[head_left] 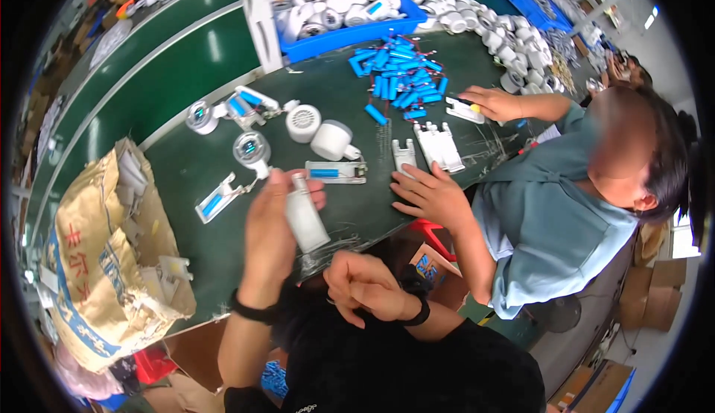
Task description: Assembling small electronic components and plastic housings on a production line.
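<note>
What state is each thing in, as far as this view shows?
White casing: held, no cylinder visible
Left hand: closed on it
Casing just beyond: flat, blue cylinder inside
Right hand: bent fingers, seemingly empty
Brown sack: open, white pieces inside
Blue bin: heaped with white round parts
Piled cylinders: loose

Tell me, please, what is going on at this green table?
The person's left hand holds a flat white plastic cover over the dark green table; their right hand is curled, with no held thing visible. Beside them, a co-worker's hand touches another white plastic piece near a pile of blue cylinders.
</note>
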A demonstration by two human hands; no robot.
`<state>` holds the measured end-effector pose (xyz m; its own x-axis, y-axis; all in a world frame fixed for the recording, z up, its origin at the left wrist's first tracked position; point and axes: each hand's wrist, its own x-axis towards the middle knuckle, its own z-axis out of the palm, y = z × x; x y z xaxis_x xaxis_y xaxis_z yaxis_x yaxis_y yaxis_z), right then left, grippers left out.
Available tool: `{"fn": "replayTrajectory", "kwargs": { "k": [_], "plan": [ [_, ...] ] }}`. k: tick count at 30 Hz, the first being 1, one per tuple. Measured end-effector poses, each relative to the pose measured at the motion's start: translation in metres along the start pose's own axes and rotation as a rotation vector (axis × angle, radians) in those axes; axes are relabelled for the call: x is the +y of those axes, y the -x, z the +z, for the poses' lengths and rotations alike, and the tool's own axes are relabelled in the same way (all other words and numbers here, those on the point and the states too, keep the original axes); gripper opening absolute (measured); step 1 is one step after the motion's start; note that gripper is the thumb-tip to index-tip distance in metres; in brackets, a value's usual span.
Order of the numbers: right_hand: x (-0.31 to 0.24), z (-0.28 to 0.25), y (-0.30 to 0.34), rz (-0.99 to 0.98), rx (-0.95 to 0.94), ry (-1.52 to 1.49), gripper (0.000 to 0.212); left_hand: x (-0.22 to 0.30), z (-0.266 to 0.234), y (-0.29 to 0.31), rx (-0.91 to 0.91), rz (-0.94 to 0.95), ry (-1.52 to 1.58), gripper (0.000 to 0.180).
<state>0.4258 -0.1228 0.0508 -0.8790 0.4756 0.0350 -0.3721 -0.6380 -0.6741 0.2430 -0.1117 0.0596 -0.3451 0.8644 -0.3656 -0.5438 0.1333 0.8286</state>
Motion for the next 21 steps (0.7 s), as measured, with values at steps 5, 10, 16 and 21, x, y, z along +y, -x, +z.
{"fn": "replayTrajectory", "kwargs": {
  "k": [5, 10, 16, 21],
  "plan": [
    [-0.012, -0.018, 0.023, -0.085, 0.040, -0.097, 0.034, -0.070, 0.080, -0.052, -0.069, -0.042, -0.122, 0.039],
    [-0.025, -0.028, 0.039, -0.164, 0.141, -0.094, 0.037, -0.111, 0.116, -0.107, 0.034, 0.207, -0.388, 0.036],
    [-0.026, -0.017, 0.028, -0.122, 0.380, -0.015, 0.038, -0.088, 0.107, -0.094, 0.078, 0.352, -0.588, 0.031],
    [-0.017, -0.018, 0.033, -0.221, 0.402, 0.030, 0.043, -0.020, 0.034, -0.017, 0.065, 0.805, -0.891, 0.032]
  ]
}}
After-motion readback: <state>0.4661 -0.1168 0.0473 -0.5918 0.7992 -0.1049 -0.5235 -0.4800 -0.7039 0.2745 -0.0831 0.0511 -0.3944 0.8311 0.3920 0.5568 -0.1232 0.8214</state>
